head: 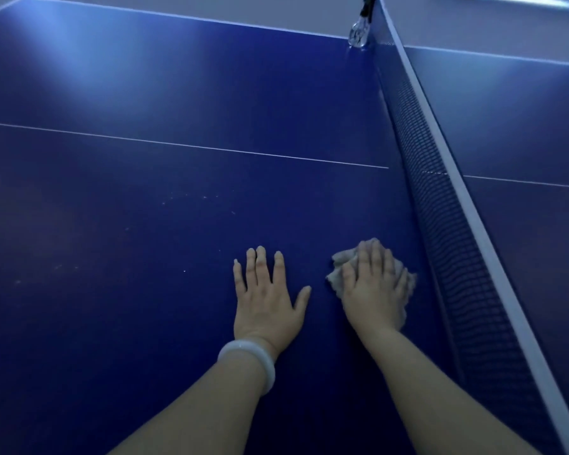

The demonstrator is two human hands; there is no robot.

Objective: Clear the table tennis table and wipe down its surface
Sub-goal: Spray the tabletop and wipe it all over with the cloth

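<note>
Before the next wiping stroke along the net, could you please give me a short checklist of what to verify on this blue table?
1. Crumpled grey cloth under the right hand, fingers flat on it: ok.
2. Left hand flat on the dark blue table surface, bracing: ok.
3. Gap between cloth and dark mesh net: narrow, ok.
4. Pale specks left of the hands: not ok, unwiped.
5. Clear bottle-like object at the far net post: not ok, uncleared.
6. Cloth dampness: cannot tell.

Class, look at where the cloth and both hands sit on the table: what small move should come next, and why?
Probably slide the cloth left under the right hand, away from the net. Pale specks show on the table there; the left hand rests flat in that path.
</note>
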